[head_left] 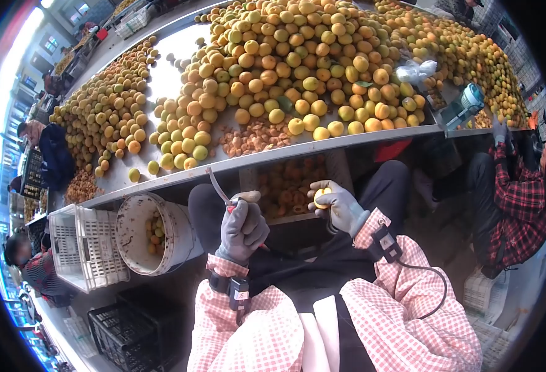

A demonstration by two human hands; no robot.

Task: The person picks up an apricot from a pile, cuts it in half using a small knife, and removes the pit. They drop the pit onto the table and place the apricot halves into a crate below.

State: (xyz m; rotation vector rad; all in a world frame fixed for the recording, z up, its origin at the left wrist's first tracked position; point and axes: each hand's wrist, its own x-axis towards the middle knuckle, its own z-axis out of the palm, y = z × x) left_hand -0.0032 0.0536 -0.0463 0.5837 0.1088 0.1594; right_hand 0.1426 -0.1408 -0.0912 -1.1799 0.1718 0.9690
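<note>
My left hand, in a grey glove, is closed around a curved knife. Its thin blade points up toward the table edge, and a bit of red shows at the handle. In my right hand, also gloved, a yellow apricot is pinched between thumb and fingers. The two hands are apart, above my lap. Below the table edge, between my knees, a crate of apricot halves is partly hidden. Above it on the table lies a small heap of apricot pits.
A large pile of apricots covers much of the metal table. To the left stand a white bucket with some fruit and white crates; a black crate is below. A bottle and a person in plaid are at right.
</note>
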